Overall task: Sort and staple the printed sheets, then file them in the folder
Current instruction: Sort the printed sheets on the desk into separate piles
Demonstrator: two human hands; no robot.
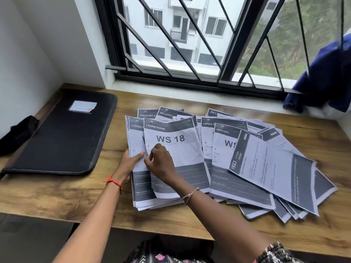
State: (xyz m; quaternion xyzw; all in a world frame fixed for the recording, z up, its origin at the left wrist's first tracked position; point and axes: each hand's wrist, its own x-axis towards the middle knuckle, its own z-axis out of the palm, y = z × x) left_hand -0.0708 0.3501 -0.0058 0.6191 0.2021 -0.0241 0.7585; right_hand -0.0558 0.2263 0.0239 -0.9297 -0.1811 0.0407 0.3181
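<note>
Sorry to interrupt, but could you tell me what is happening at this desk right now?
A person is sorting printed sheets fanned out on a wooden desk. The left hand steadies the left-side stack, and the right hand pinches the top sheet marked LIVING ROOM, WS 18. The black folder lies closed to the left. No stapler is visible.

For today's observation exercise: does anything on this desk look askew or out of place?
Yes. The 1623 kitchen sheet lies turned sideways and tilted across the upright sheets, and the pile beneath it fans out untidily to the right. The WS 18 sheet is creased along its top edge.
</note>
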